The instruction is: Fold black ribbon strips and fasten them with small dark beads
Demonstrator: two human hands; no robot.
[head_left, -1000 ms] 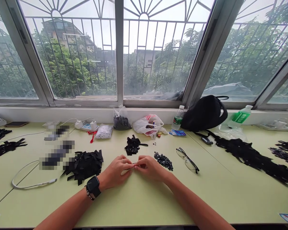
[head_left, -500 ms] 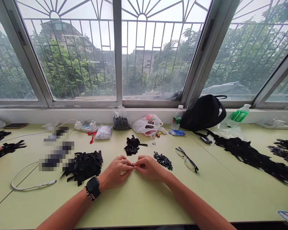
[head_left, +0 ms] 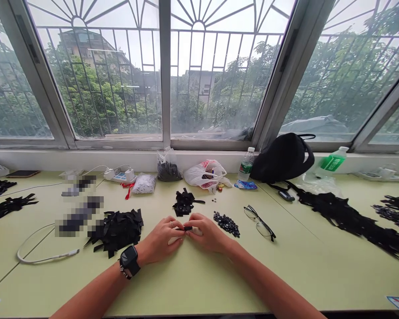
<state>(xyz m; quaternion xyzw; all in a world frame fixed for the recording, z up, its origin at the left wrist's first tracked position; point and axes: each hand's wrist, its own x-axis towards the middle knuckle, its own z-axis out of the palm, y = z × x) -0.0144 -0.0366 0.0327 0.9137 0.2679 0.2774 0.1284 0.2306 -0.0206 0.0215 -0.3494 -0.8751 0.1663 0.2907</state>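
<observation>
My left hand [head_left: 161, 239], with a black watch on its wrist, and my right hand [head_left: 208, 233] meet on the pale green table [head_left: 193, 283]. Both pinch a small black strip piece [head_left: 186, 228] between their fingertips. To the left of my left hand lies a pile of black strips [head_left: 117, 228]. A smaller heap of finished black pieces [head_left: 183, 202] sits just beyond my hands. A cluster of small dark beads [head_left: 226, 223] lies right of my right hand.
Eyeglasses [head_left: 260, 223], a long spread of black pieces [head_left: 349, 219], a black bag [head_left: 282, 157], two bottles [head_left: 246, 165], plastic bags [head_left: 204, 173] and a charger [head_left: 119, 175] line the back. A white cable [head_left: 36, 254] loops at left. Another person's fingertip shows at the left edge.
My fingers have shifted slightly on the black piece, the right hand sliding a little left. The other person's hand at the left edge has drawn back almost out of view.
</observation>
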